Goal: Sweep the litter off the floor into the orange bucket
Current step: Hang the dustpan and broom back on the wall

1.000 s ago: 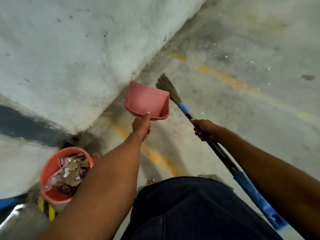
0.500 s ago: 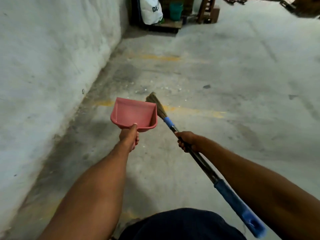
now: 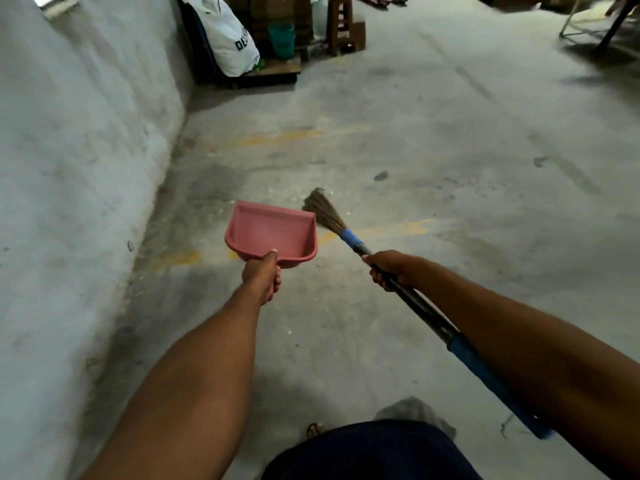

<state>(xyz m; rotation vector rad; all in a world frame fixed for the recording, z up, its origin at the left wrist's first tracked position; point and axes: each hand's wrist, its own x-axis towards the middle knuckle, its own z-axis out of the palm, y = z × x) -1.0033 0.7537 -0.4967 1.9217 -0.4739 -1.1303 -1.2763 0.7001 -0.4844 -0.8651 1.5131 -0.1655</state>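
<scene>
My left hand (image 3: pixel 261 277) grips the handle of a pink dustpan (image 3: pixel 273 233), held level above the concrete floor with nothing visible inside it. My right hand (image 3: pixel 388 268) is curled round the dark shaft of a broom (image 3: pixel 408 299) with blue tape. Its straw bristles (image 3: pixel 322 211) point forward, just right of the dustpan and off the floor. Small white specks of litter (image 3: pixel 221 211) lie on the floor beyond the dustpan. The orange bucket is out of view.
A rough grey wall (image 3: pixel 79 174) runs along the left. At the far end stand a white sack (image 3: pixel 230 39), a teal bucket (image 3: pixel 282 39) and a wooden stool (image 3: pixel 341 26). Faded yellow lines (image 3: pixel 391 230) cross the floor. Metal legs (image 3: pixel 613 22) stand at the top right.
My view has swung up from the orange bucket at my left to the floor ahead. Both hands keep their grips; dustpan and broom have stayed in front of me.
</scene>
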